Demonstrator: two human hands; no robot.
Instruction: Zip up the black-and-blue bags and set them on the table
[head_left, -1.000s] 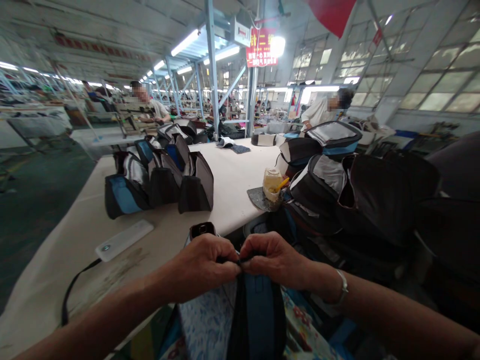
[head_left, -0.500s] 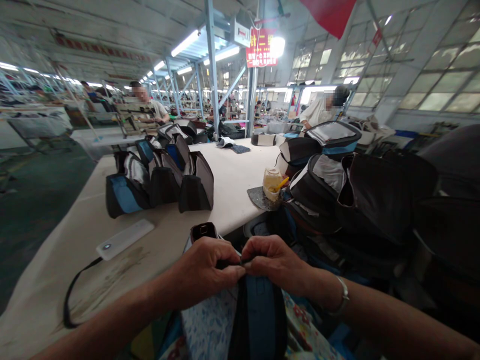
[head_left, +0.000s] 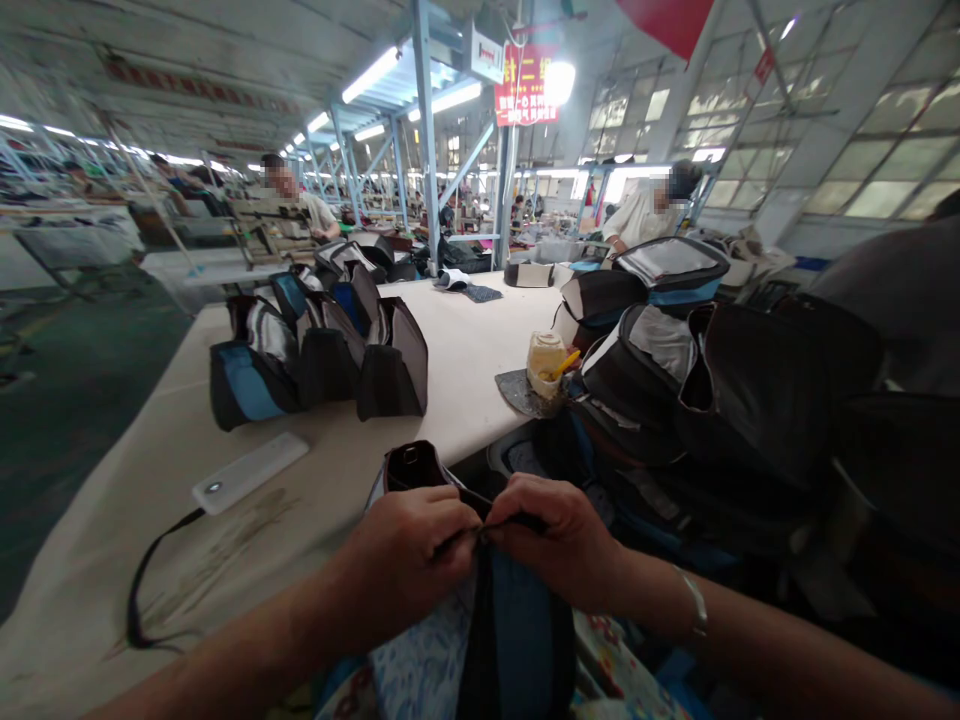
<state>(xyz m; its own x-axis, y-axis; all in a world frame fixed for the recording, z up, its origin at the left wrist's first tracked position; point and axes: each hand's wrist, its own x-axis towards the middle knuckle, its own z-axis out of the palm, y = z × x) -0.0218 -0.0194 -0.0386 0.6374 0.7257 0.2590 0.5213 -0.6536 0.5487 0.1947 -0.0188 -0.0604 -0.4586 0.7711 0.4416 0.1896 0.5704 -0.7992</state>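
Note:
A black and blue fabric bag [head_left: 523,630] rests on my lap, its blue band facing up and its dark brown lining [head_left: 412,468] visible beyond my left hand. My left hand [head_left: 412,545] pinches the bag's dark edge between thumb and fingers. Close beside it, nearly fingertip to fingertip, my right hand [head_left: 559,535] pinches the same edge, with a bit of dark material showing between its fingers. The exact spot under the fingertips is too small and dark to make out. A light bracelet [head_left: 694,602] circles my right wrist.
Several bags [head_left: 390,370] stand on the pale table [head_left: 465,385] at left, near a white power bank [head_left: 251,472] with a black cord. A glue-smeared tub [head_left: 546,358] with a yellow-handled tool sits at the table's right edge. Bags [head_left: 757,390] pile up on the right. Co-workers sit farther off.
Both hands stay pinched on the bag's edge, fingers slightly shifted. More of the dark lining shows beyond my left hand, and dark material now shows between my right fingers.

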